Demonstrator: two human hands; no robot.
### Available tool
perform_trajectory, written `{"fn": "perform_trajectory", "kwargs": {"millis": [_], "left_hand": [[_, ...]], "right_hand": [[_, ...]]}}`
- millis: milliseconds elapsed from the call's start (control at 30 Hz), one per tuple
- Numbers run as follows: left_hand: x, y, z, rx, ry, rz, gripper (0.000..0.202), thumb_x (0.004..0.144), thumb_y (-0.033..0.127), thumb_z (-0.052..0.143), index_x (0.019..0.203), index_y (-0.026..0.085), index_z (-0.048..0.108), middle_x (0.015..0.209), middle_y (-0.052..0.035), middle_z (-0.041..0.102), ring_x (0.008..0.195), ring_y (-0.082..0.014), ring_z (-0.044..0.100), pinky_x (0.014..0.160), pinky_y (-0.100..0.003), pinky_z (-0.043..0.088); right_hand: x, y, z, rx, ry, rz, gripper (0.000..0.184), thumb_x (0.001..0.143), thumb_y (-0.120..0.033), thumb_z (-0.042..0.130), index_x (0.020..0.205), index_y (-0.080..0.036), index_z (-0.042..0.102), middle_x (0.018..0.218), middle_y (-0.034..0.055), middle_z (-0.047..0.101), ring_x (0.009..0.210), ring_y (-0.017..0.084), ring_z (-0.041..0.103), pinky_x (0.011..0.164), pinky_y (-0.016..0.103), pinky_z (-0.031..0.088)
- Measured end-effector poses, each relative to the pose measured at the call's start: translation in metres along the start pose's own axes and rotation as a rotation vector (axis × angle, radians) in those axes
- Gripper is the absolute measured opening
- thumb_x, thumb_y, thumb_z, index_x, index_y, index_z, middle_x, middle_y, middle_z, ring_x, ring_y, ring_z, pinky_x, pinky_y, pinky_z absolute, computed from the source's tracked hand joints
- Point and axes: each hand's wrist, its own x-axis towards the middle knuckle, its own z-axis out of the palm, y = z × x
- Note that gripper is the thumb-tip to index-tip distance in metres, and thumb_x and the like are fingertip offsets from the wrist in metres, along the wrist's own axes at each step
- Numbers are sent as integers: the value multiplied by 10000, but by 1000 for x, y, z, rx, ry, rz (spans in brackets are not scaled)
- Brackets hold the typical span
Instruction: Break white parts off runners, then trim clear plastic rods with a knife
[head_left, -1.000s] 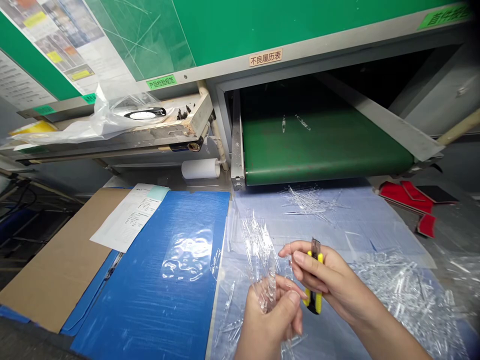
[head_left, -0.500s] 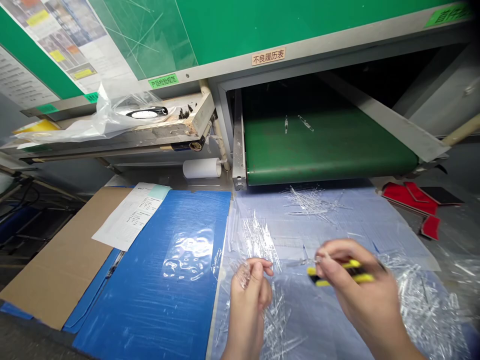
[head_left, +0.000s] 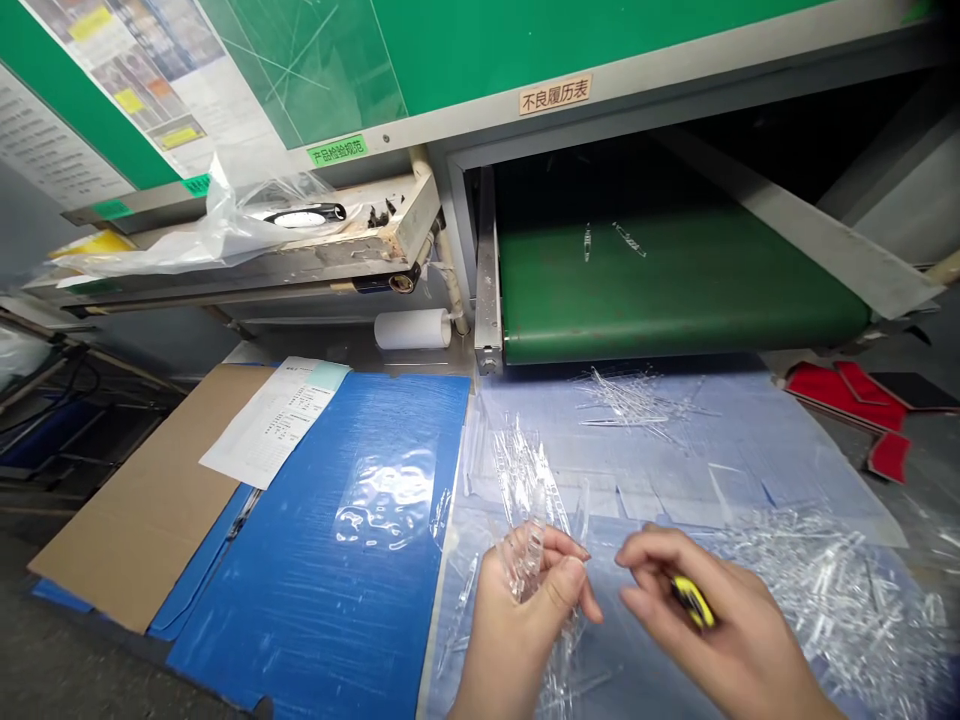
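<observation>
My left hand [head_left: 525,625] is closed around a few thin clear plastic pieces [head_left: 523,560], which stick up past the fingers; its thumb and fingertips pinch together on the right. Across a small gap, my right hand [head_left: 724,615] curls around pliers with yellow-and-black handles [head_left: 694,602]. Their jaws are hidden in the hand, and its thumb and forefinger are apart with nothing visible between them. Behind the left hand lies a bunch of clear plastic pieces [head_left: 517,465]. A large heap of clear plastic parts [head_left: 840,590] spreads beyond the right hand.
A green conveyor belt [head_left: 675,305] carries two small clear pieces. Another clear pile [head_left: 637,400] lies below its end. At left are a blue board [head_left: 315,600], cardboard [head_left: 142,500] and a paper sheet [head_left: 274,420]. Red pieces [head_left: 847,395] lie at right; a shelf [head_left: 300,255] juts out above.
The left hand has moved right, bringing its plastic pieces nearer the right hand. The right hand has turned, covering more of the pliers; the clear piece at its fingertips no longer shows there.
</observation>
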Motion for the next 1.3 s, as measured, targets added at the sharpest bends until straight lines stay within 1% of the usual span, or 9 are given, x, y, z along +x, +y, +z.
{"fn": "perform_trajectory", "kwargs": {"millis": [67,167,400,533,633,733,1100,1167,1300], "left_hand": [[-1,0,0,55,-24,20,279,708,416,668,747,152,586,479,17,571,425,-65,395,485,-215,295],[-2,0,0,101,-31,17,270,691,405,681,725,162,569,487,23,560,476,-98,470,527,-228,343],[-8,8,3,302,104,35,144,700,288,659,691,171,576,515,18,554,518,-132,514,542,-248,385],[-9,11,4,244,100,43,152,701,300,654,715,163,588,520,22,556,512,-121,511,545,-240,389],[-10,11,4,223,99,55,169,705,310,653,725,157,585,519,32,548,513,-108,507,552,-225,386],[-12,11,3,239,91,72,196,711,334,649,712,152,575,517,33,538,510,-103,499,542,-220,378],[-14,12,4,314,101,89,202,720,339,629,689,166,531,502,41,515,493,-99,487,526,-205,364],[-14,13,4,343,104,91,206,723,343,622,676,166,526,502,39,508,488,-98,479,520,-204,358],[-14,16,4,416,102,117,259,728,390,614,643,166,516,507,35,499,481,-94,451,502,-202,336]], "right_hand": [[5,-2,0,100,-77,201,209,828,-402,515,702,-235,528,513,-32,504,458,126,484,436,232,365],[12,-6,3,226,-202,277,264,850,-419,472,672,-228,507,534,-25,529,517,136,480,489,241,360],[13,-4,6,233,-239,249,297,872,-434,429,679,-223,508,606,-20,512,565,139,485,536,257,359],[9,-10,3,208,-234,197,257,915,-412,335,800,-235,482,670,-21,510,610,140,514,537,246,379],[5,-15,0,151,-276,126,278,940,-322,300,758,-232,491,692,-23,535,634,125,535,573,239,390],[3,-17,0,55,-322,86,278,938,-288,323,730,-226,496,674,-33,540,613,111,532,578,235,384],[2,-14,0,-22,-271,20,279,937,-264,339,706,-217,489,632,-34,542,570,104,536,534,222,381],[2,-13,0,-49,-225,-3,246,927,-254,370,716,-216,490,616,-35,536,547,105,525,518,223,372],[1,-13,4,-94,-83,-124,196,909,-226,399,739,-211,495,589,-31,520,509,109,503,486,226,352]]}}
